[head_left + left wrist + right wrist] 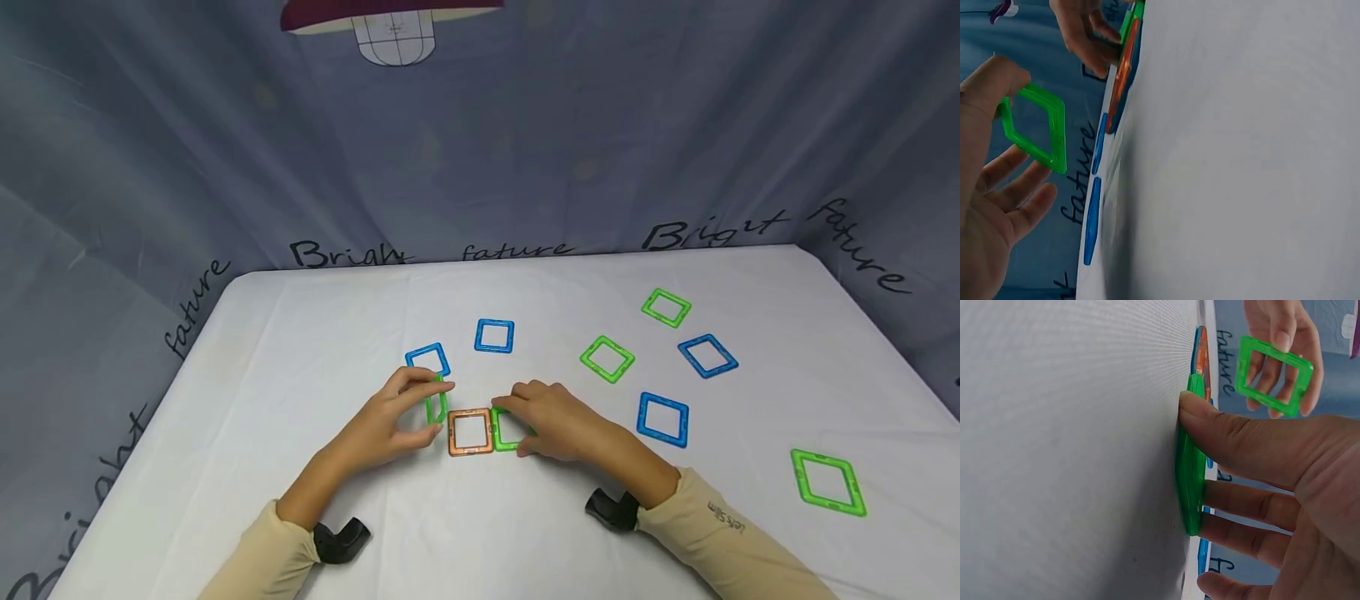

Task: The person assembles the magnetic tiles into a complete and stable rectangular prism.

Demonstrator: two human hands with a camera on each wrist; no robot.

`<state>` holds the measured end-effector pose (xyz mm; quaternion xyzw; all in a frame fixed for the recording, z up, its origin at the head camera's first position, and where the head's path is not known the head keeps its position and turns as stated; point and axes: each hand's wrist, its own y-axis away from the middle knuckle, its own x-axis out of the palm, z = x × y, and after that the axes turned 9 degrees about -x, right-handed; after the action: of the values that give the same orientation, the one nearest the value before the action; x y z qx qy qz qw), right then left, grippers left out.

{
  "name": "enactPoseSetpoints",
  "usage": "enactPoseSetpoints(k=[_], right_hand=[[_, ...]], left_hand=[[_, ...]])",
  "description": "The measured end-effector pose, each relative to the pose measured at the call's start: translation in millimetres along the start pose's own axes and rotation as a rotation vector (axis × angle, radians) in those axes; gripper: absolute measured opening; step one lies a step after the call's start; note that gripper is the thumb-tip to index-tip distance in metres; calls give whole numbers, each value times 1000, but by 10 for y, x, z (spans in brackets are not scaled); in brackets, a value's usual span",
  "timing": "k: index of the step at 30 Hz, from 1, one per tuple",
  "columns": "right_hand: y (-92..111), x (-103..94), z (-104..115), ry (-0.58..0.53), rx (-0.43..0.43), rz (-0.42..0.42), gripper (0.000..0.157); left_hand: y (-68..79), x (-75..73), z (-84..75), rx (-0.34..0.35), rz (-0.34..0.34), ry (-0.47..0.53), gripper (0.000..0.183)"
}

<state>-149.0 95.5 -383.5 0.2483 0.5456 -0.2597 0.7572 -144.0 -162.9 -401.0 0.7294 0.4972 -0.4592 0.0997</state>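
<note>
My left hand (386,421) pinches a green square magnetic tile (1057,134) by its edges, thumb on one side and fingers on the other. It holds that tile tilted up above the table, just left of an orange square tile (471,451). The orange tile lies flat, and a blue edge shows along its underside in the wrist views. Against its right side sits a second green tile (1190,462). My right hand (558,421) grips this one between thumb and fingertips, covering its right part in the head view.
Two blue tiles (494,350) (444,360) lie behind the hands. To the right are scattered green tiles (587,359) (801,477) and blue tiles (642,417) (723,367). A white cloth (465,533) covers the table, with a grey curtain (525,167) hanging behind.
</note>
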Motion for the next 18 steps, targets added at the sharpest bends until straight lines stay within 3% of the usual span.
enactPoseSetpoints(k=[5, 18], right_hand=[[-6, 19, -4, 14, -15, 1, 61], [-11, 3, 8, 22, -14, -3, 61]], left_hand=[[15, 76, -3, -2, -13, 55, 47], [45, 107, 43, -3, 98, 161, 39]])
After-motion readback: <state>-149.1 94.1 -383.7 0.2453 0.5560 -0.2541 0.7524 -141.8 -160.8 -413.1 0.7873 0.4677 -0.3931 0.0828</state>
